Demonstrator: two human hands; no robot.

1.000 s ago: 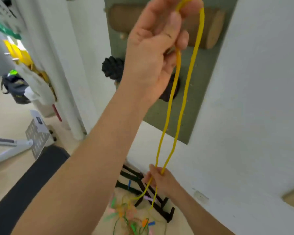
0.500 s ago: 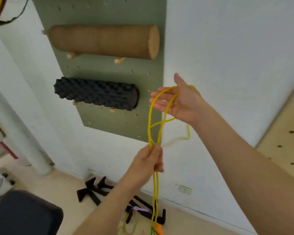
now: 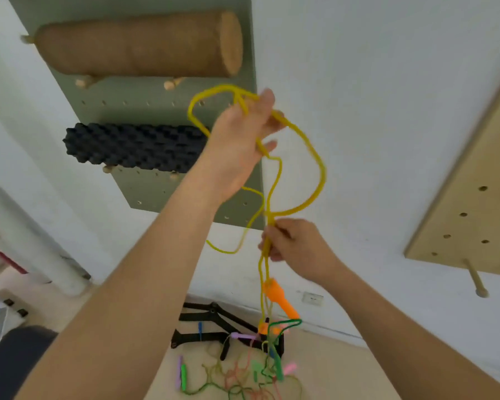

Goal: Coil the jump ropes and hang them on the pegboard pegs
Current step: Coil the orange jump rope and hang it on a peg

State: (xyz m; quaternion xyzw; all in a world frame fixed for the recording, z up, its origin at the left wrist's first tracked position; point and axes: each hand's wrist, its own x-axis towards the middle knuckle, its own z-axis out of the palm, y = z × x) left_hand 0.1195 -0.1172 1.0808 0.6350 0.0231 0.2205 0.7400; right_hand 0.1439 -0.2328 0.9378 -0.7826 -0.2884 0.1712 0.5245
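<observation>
A yellow jump rope hangs in several loops in front of the wall. My left hand is raised and holds the top of the loops. Below it, my right hand is closed on the gathered strands. The rope's orange handles dangle under my right hand. A wooden pegboard with a free peg is at the right. A green pegboard is behind my left hand.
The green pegboard carries a cork roller and a black foam roller on pegs. On the floor below lie a tangle of coloured jump ropes and a black folding rack. A dark seat is at the lower left.
The hands have swapped places: my left hand went up to the top of the loops and my right hand came down to grip the strands. The orange handles rose into view.
</observation>
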